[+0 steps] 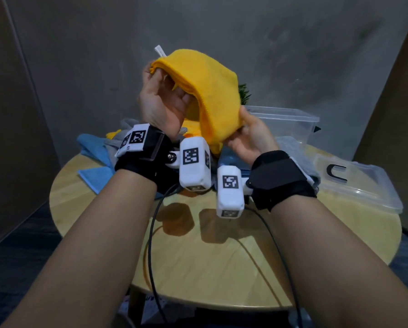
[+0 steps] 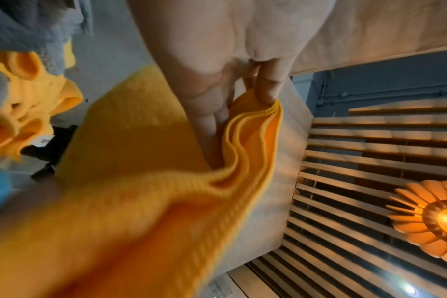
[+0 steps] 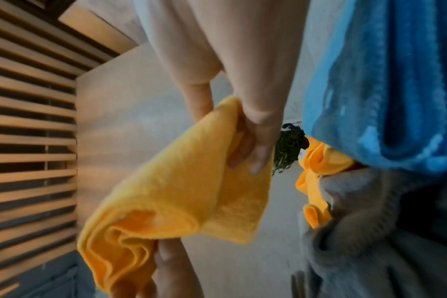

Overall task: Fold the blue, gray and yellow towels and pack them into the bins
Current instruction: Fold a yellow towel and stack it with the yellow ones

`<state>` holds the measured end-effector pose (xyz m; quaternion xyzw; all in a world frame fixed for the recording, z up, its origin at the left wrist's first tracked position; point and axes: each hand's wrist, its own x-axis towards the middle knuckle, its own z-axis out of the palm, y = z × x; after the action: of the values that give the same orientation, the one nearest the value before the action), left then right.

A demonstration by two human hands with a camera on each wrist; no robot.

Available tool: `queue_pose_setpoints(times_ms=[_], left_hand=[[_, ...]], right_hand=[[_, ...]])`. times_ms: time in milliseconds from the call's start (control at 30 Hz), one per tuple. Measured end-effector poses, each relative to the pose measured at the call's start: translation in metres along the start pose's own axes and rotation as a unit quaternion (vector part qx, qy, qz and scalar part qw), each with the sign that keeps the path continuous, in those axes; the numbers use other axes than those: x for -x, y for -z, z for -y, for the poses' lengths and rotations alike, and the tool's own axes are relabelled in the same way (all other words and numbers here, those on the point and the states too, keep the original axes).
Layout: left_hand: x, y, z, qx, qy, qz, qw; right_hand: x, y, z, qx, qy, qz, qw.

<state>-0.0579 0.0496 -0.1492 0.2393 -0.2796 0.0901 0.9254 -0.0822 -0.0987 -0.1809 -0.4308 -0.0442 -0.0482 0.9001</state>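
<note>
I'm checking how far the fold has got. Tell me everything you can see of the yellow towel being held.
The yellow towel is soft, fuzzy cloth with stitched hems and a white tag at its top corner. It is folded into several layers and held above the table. The left hand pinches the stacked edges; the right hand grips the lower end.

Yellow towel (image 1: 205,91) folded in layers, held raised above table. Blue towels (image 1: 96,159), gray towels (image 1: 295,152) heaped behind; clear bin (image 1: 290,124) far right.
</note>
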Motion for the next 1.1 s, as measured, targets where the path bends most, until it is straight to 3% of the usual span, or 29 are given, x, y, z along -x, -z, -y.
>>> queue_pose_setpoints(times_ms=[133,267,433,500,633,767,833,900,967,1033,1100], left_hand=[[0.000,0.006,0.007,-0.031,0.049,-0.005,0.998],[0.004,0.014,0.008,-0.084,0.099,-0.008,0.991],[-0.004,0.031,0.004,-0.126,0.157,-0.064,0.977],[-0.008,0.038,0.006,-0.167,0.209,-0.079,0.960],[0.000,0.034,0.008,-0.228,0.350,-0.021,0.909],[0.001,0.030,0.008,-0.267,0.323,-0.044,0.907],[-0.004,0.033,0.008,-0.305,0.245,-0.078,0.917],[-0.009,0.037,0.007,-0.376,0.144,-0.132,0.906],[-0.010,0.038,0.006,-0.403,0.081,-0.144,0.900],[-0.010,0.038,0.003,-0.410,0.072,-0.133,0.899],[-0.009,0.037,0.001,-0.376,0.112,-0.128,0.911]], right_hand=[[-0.006,0.017,0.015,-0.042,0.105,-0.087,0.990],[-0.002,0.028,0.029,-0.036,0.173,-0.124,0.976],[0.005,0.034,0.037,0.024,0.193,-0.112,0.974],[0.007,0.034,0.038,0.031,0.194,-0.097,0.976],[0.011,0.030,0.037,0.081,0.195,-0.045,0.976],[0.010,0.029,0.036,0.121,0.209,-0.032,0.970],[0.008,0.031,0.036,0.121,0.218,-0.050,0.967],[0.004,0.034,0.034,0.130,0.221,-0.076,0.964],[0.000,0.037,0.030,0.168,0.227,-0.097,0.954],[-0.003,0.038,0.026,0.203,0.238,-0.109,0.944],[-0.005,0.040,0.025,0.222,0.247,-0.118,0.936]])
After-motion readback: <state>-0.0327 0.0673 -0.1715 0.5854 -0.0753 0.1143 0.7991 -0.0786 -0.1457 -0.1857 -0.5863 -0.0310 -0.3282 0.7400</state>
